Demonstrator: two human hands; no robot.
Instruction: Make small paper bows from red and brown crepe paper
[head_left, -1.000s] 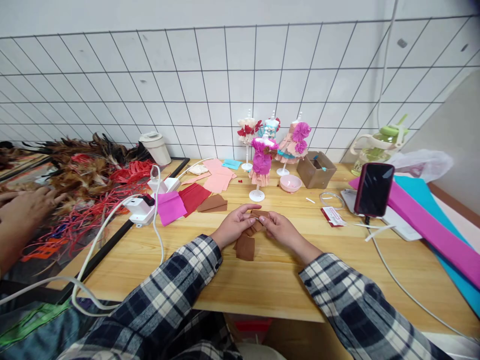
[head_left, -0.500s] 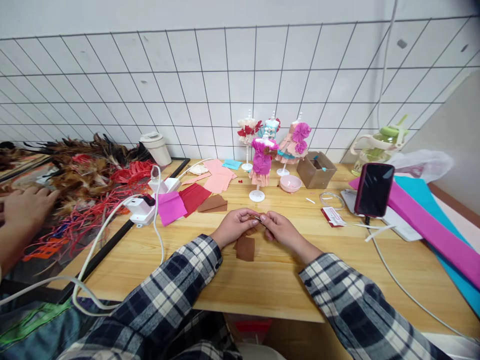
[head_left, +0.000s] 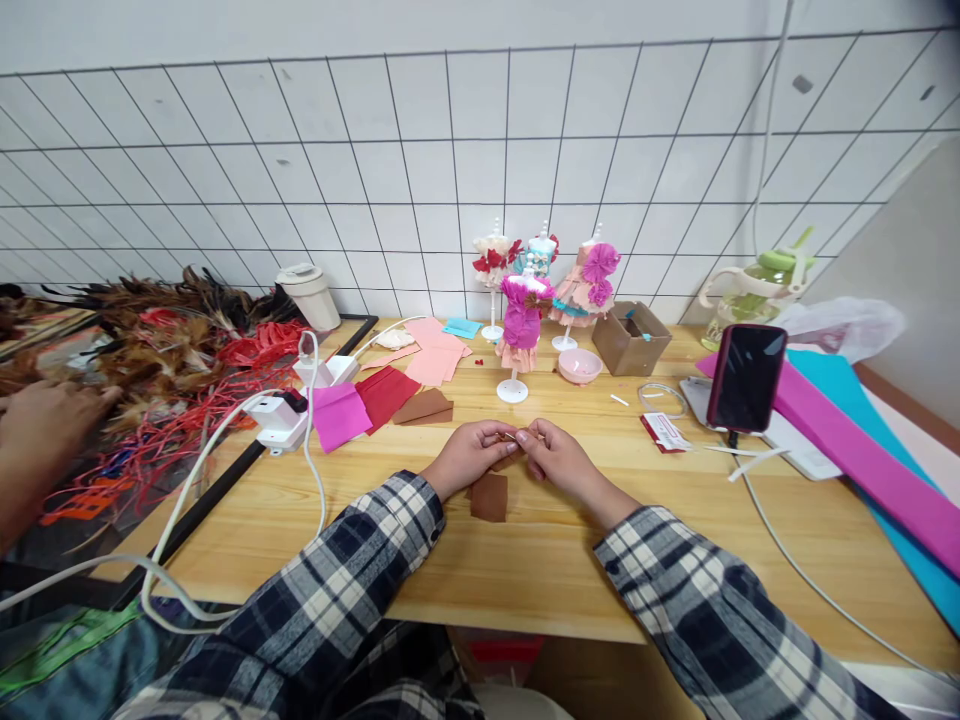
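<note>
Over the front middle of the table, my left hand [head_left: 474, 455] and my right hand [head_left: 559, 458] meet, fingertips nearly touching. My left hand is closed in a pinch around a small piece of brown crepe paper, mostly hidden by the fingers. Between thumb and forefinger my right hand pinches a thin, light-coloured stick whose tip points at the left fingertips; its exact kind is too small to tell. Flat below the hands lies a brown paper square [head_left: 489, 498]. Just beyond them stands a small dress form [head_left: 520, 325] in a magenta and peach paper dress.
Several dressed forms [head_left: 583, 285] stand behind, by a pink bowl [head_left: 580, 366] and a cardboard box [head_left: 631, 340]. Coloured paper sheets [head_left: 337, 415] and a power strip [head_left: 281, 425] lie left. A phone [head_left: 748, 380] stands right. Another person's hand [head_left: 52, 425] touches feathers at far left.
My right fingers have shifted slightly, and less of the thin stick shows between my hands. The other person's hand at far left has moved a little. The paper and dress forms stay put.
</note>
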